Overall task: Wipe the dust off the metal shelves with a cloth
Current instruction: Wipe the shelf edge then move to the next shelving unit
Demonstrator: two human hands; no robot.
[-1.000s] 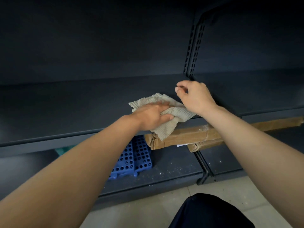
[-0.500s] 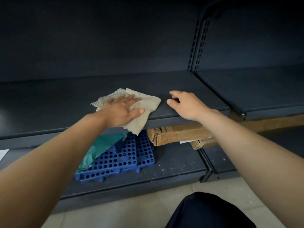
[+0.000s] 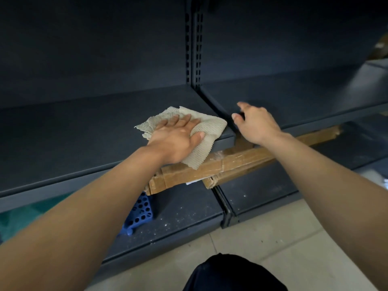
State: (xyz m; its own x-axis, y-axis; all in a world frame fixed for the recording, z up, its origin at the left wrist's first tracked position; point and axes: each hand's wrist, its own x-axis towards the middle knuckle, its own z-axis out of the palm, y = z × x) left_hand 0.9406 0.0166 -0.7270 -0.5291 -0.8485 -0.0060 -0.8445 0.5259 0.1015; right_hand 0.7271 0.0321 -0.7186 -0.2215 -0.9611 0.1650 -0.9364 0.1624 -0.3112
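A beige ribbed cloth [image 3: 212, 127] lies flat on the dark metal shelf [image 3: 73, 139], near the shelf's right front corner, with one edge hanging over the front lip. My left hand [image 3: 176, 137] presses down on the cloth, palm flat, fingers spread and thumb over its front part. My right hand [image 3: 255, 122] hovers just right of the cloth, above the gap to the neighbouring shelf [image 3: 304, 101], fingers loosely curled and holding nothing.
A slotted upright post [image 3: 194, 43] divides the two shelf bays. Below, long taped cardboard packages [image 3: 220, 166] lie across the dusty bottom shelf [image 3: 184, 208], beside a blue perforated plastic tray [image 3: 139, 213] and something teal [image 3: 19, 219]. Tiled floor [image 3: 273, 238] lies in front.
My left hand slid the cloth left, then back right to the shelf's front corner. My right hand lifted off the shelf edge and shifted right.
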